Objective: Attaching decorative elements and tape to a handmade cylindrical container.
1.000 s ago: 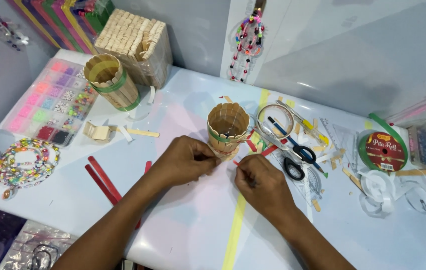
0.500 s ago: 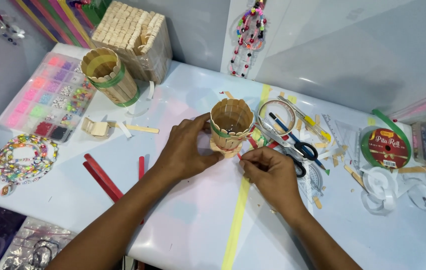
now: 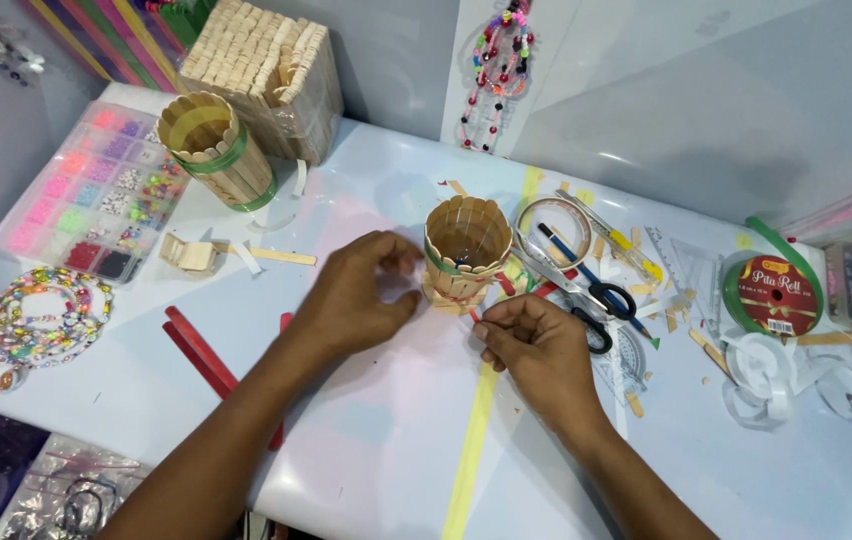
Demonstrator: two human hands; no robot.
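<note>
A small cup made of upright wooden sticks (image 3: 466,243) stands on the white table (image 3: 366,440), with a green and a red band around its lower part. My left hand (image 3: 354,297) is just left of the cup, fingers curled toward its side; whether they hold anything is unclear. My right hand (image 3: 536,347) is in front of the cup's base, thumb and forefinger pinched on a thin red strip (image 3: 473,314) that runs to the cup's bottom edge.
A taller stick cup with green bands (image 3: 218,150) and a block of stacked wooden sticks (image 3: 264,65) stand at the back left. A bead organiser box (image 3: 86,195), bead bracelets (image 3: 41,318), red sticks (image 3: 198,350), scissors (image 3: 591,292), a green ribbon roll (image 3: 774,292), white ribbon (image 3: 761,368) and a yellow strip (image 3: 476,440) lie about.
My hands have moved up from the table's middle to the stick cup. My left hand gripped the cup's side half a second ago and has since slid off to its left.
</note>
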